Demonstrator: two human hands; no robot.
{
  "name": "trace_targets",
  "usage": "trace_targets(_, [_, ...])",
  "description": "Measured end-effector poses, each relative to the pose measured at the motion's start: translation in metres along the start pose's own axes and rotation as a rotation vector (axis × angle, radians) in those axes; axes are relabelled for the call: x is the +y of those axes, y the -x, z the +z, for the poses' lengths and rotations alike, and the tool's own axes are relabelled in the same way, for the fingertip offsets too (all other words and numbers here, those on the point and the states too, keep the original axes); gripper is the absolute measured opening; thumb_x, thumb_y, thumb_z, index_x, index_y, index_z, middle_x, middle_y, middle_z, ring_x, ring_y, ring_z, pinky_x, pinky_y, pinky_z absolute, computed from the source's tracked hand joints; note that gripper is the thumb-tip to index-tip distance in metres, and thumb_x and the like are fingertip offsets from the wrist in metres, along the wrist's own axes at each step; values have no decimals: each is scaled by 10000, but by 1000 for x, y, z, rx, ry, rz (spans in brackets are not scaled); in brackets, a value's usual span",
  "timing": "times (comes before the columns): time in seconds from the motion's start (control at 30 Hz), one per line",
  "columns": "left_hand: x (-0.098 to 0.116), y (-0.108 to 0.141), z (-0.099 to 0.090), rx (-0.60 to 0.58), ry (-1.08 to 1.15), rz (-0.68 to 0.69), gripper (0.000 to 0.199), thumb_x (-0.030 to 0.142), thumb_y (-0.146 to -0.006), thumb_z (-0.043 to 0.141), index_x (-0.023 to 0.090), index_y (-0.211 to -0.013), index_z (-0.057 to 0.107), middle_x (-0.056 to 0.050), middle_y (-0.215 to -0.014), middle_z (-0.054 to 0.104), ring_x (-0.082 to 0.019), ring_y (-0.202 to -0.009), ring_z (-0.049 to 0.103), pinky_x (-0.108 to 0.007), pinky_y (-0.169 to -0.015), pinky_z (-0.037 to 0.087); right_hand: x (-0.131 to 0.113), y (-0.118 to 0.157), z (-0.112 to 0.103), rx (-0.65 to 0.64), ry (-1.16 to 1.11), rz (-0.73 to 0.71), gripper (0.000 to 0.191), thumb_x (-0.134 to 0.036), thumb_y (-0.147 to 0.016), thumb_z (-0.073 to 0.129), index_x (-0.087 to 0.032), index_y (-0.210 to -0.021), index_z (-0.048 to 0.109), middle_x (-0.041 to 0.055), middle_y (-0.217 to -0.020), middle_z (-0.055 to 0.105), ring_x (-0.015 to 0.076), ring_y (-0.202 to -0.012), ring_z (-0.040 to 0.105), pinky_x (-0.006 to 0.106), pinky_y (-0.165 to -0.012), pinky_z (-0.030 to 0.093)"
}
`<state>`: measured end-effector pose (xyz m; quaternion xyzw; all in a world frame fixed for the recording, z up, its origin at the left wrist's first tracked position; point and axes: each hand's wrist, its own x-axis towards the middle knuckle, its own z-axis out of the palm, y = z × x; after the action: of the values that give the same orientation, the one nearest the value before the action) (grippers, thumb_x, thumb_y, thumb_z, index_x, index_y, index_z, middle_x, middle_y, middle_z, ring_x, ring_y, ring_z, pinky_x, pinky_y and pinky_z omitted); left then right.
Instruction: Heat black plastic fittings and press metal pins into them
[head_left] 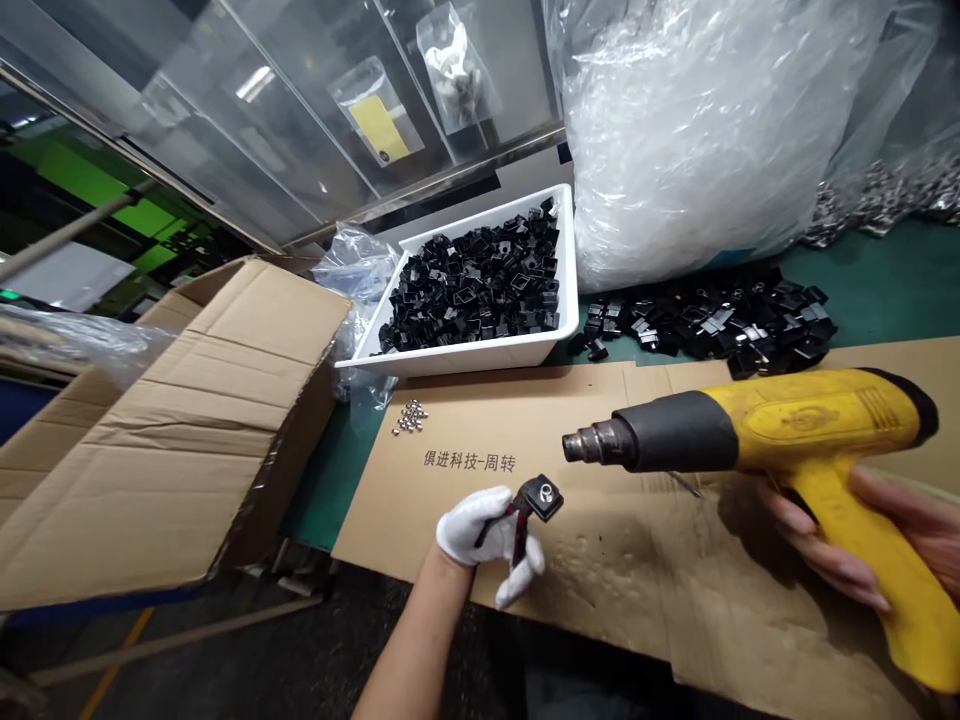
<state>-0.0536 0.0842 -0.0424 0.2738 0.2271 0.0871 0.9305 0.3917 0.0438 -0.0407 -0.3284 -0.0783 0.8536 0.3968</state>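
My left hand (487,530), in a white glove, pinches a small black plastic part (543,497) with a round metal insert and a dark red-and-black strip hanging below it. My right hand (862,530), ungloved, grips the handle of a yellow and black heat gun (795,425). Its metal nozzle (589,447) points left toward the black part, with a gap of open air between them. Both hands are above a brown cardboard sheet (622,590) printed with Chinese characters.
A white tray (480,355) heaped with black parts stands beyond the sheet, and more black parts (712,325) lie on the green bench. Small metal beads (410,417) sit on the cardboard. An open cardboard box (172,420) stands at left, and a large plastic bag (675,140) at back.
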Motion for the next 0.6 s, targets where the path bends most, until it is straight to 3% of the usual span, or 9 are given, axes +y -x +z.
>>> trace_targets(0.2, [0, -1, -13, -62, 13, -40, 750, 691, -835, 463, 18, -872, 791, -191, -507, 653, -292, -362, 592, -362, -396, 442, 7, 8, -15, -24, 64, 89, 403, -522, -806, 701, -160, -948, 808, 161, -698, 670, 171, -435, 556, 260, -368, 540])
trace_targets(0.33, [0, 0, -12, -71, -9, -119, 784, 747, -778, 488, 27, -847, 790, -193, -490, 645, -301, -351, 583, -376, -384, 448, 11, 10, -22, -4, 81, 93, 395, -529, -808, 693, -170, -946, 784, 187, -758, 699, 175, -400, 554, 297, -366, 546])
trace_targets(0.5, [2, 0, -12, -71, -36, -188, 797, 741, -810, 435, 26, -860, 784, -210, -516, 654, -316, -366, 597, -395, -407, 457, 8, 9, -30, 13, 76, 114, 409, -546, -785, 692, -177, -935, 785, 184, -718, 682, 175, -385, 513, 315, -355, 535])
trace_targets(0.6, [2, -1, -13, -75, -25, -224, 796, 735, -829, 404, 35, -884, 778, -208, -524, 656, -320, -382, 609, -398, -427, 461, 6, 11, -35, 3, 90, 115, 450, -548, -782, 674, -142, -935, 791, 230, -762, 692, 198, -408, 536, 336, -369, 543])
